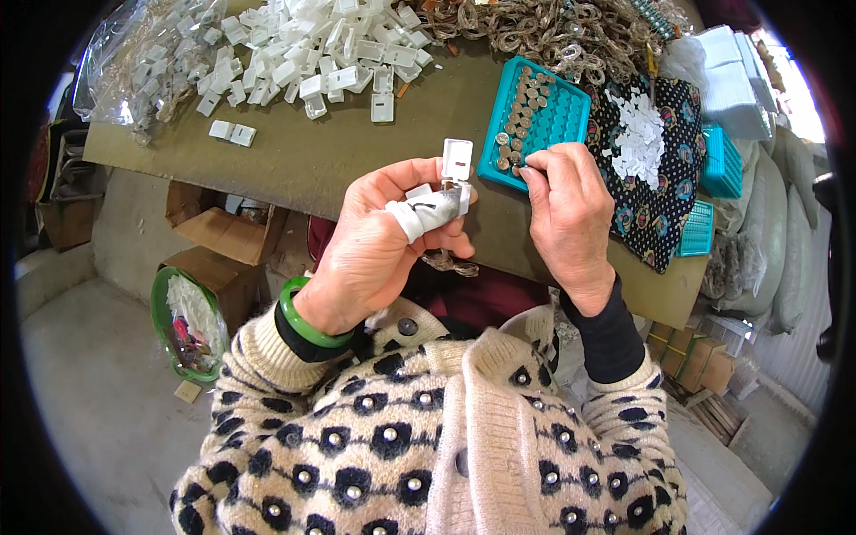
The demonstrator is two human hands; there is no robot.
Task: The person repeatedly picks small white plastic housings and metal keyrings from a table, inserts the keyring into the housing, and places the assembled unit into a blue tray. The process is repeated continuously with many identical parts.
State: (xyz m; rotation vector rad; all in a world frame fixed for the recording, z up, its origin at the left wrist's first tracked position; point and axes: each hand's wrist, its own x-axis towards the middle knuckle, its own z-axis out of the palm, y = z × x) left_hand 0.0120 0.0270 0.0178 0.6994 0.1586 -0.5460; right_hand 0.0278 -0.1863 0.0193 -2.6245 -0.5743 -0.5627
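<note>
My left hand (357, 236) is closed around a small white hinged plastic case (457, 160) whose lid stands up. White wrapping (419, 214) covers its thumb. Below those fingers hangs a brownish loop of clear-coated wire (450, 263); whether it joins the case cannot be seen. At the near edge of a teal tray (562, 125), my right hand (571, 214) has thumb and forefinger pinched together. Round silvery button cells (522, 116) fill the tray's left part, and its right part shows bare pockets. Whatever is between the right fingertips is too small to make out.
White cases (330, 45) lie heaped at the back, beside coiled wires (553, 36). One white case (232, 133) lies apart at left. White paper slips (637, 134) rest on patterned cloth (678, 116) at right. A green basket (160, 312) stands on the floor.
</note>
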